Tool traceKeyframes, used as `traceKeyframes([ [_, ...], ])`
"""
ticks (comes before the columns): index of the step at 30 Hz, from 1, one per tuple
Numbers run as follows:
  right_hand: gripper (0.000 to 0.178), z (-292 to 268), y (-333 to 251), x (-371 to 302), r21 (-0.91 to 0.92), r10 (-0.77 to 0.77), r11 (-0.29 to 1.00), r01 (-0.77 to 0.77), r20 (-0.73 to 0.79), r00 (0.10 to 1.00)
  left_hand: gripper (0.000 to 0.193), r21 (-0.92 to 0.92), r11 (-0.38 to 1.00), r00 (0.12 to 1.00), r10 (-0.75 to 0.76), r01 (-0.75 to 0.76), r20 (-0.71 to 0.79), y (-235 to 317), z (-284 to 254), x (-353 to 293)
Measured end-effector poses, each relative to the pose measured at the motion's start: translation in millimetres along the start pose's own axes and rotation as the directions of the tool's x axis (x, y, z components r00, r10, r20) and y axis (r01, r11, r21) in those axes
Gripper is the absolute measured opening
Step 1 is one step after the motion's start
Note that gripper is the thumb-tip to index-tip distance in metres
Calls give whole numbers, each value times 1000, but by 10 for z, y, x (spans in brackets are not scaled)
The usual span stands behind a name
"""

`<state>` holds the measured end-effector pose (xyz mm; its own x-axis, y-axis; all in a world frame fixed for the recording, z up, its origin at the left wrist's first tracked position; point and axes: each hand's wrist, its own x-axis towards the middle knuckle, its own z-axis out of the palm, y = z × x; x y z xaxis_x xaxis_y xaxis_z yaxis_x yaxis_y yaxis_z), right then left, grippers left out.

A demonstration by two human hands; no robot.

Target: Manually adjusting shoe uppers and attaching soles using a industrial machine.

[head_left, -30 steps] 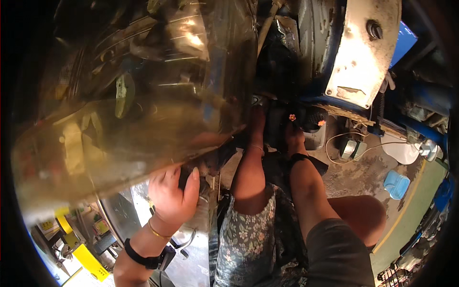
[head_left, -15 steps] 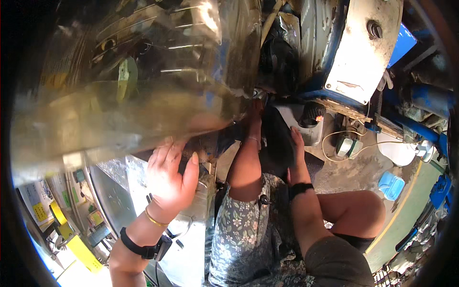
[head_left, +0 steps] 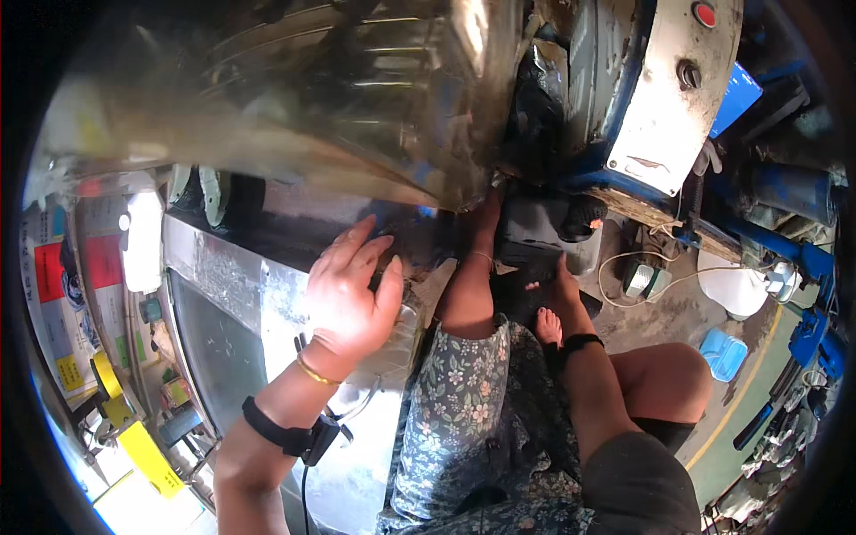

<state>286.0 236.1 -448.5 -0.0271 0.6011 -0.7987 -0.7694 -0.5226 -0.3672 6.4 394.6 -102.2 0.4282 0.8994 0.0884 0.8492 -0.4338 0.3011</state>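
Note:
My left hand (head_left: 352, 294) is raised over the metal edge of a machine bed (head_left: 223, 263), fingers spread and holding nothing. Above its fingertips hangs a see-through, smeared plastic guard (head_left: 294, 143), apart from the hand. Low between my legs, my right hand (head_left: 566, 283) is at a black flat piece (head_left: 517, 303); small fingertips show on the dark surface, so it seems gripped at its side. What the black piece is I cannot make out. Beneath that hand is my bare foot (head_left: 548, 328).
A worn white control box (head_left: 664, 107) with a knob and red button stands upper right. A looping cable (head_left: 615, 267) runs on the floor near a grey container (head_left: 544, 227). A blue plastic tub (head_left: 727, 352) lies farther right. Yellow parts (head_left: 147, 459) are at lower left.
The plastic guard sits higher in view, baring the machine bed. My left hand has come away from its lower edge, up and right. The black piece is lower and less visible.

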Motion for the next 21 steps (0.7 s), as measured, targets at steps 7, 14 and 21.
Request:
traceKeyframes([
  [7, 40, 1104, -722, -255, -261, -89, 953, 151, 236, 968, 28, 20, 1000, 1000, 2, -1, -27, -10, 36, -24],
  [14, 62, 1832, -1069, 1164, -331, -323, 861, 386, 232, 918, 27, 7, 1000, 1000, 9, -8, -25, -17, 48, -29],
  [21, 63, 1841, -692, 1104, -858, -914, 40, 511, 176, 366, 28, -6, 1000, 1000, -10, 10, 0, 12, 9, -3],
])
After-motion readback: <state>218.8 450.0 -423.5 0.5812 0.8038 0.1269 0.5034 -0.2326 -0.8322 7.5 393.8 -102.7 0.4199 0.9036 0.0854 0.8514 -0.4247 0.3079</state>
